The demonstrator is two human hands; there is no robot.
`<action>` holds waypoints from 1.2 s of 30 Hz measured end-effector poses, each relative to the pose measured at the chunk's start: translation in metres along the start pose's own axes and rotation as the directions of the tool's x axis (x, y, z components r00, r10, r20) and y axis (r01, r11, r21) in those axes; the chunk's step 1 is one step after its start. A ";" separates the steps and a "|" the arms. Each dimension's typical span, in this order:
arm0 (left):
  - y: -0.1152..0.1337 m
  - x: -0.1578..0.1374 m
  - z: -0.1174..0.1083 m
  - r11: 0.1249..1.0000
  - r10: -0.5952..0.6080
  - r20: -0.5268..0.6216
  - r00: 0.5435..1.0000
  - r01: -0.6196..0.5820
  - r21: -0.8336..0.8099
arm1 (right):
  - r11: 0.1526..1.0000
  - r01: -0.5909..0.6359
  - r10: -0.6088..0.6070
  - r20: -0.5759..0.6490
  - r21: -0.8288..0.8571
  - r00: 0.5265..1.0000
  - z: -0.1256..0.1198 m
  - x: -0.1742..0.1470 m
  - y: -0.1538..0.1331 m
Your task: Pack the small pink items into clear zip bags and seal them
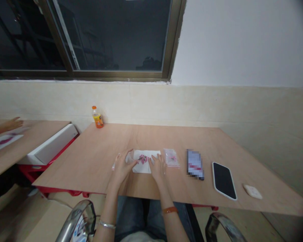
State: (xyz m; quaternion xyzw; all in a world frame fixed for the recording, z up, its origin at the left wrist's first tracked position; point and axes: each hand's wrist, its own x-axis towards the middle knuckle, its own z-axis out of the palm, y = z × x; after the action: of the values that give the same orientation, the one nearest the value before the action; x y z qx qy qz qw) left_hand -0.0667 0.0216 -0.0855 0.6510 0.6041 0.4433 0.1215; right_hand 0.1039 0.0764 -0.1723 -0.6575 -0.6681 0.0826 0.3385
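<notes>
A white sheet (141,169) with a cluster of pink flowers (142,159) on it lies flat on the table between my hands. My left hand (123,165) is at the sheet's left edge, thumb and fingers apart. Something clear, like plastic film (129,156), shows behind that thumb; part of it is hidden by the hand. On the sheet's right side rests my right hand (157,166), fingers spread and pointing forward. Just beyond it lies a clear plastic bag (171,158) with small pink pieces inside.
Rightward on the wooden table (111,141) lie a pixelated phone-like object (195,164), a dark-screened phone (224,180) and a white case (252,191). An orange drink bottle (97,117) stands at the back left. Another person's hand (8,126) is over the left table.
</notes>
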 end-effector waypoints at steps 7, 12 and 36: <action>-0.012 -0.002 0.011 0.999 -0.029 -0.023 0.999 0.029 -0.020 | 0.998 0.042 -0.042 -0.002 0.041 0.999 0.007 -0.005 0.003; -0.014 -0.003 0.009 1.000 -0.017 0.017 1.000 0.017 -0.003 | 0.997 0.056 -0.054 -0.035 0.056 0.998 0.010 -0.002 0.004; -0.001 -0.001 0.002 0.998 0.021 0.098 0.995 -0.027 0.053 | 0.995 0.075 -0.075 -0.001 0.064 0.997 -0.007 -0.006 -0.005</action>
State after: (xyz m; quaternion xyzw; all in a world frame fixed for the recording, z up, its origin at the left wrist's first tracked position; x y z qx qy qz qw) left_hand -0.0658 0.0214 -0.0874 0.6823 0.6013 0.3958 0.1279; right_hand 0.1032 0.0682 -0.1658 -0.6208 -0.6896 0.0916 0.3616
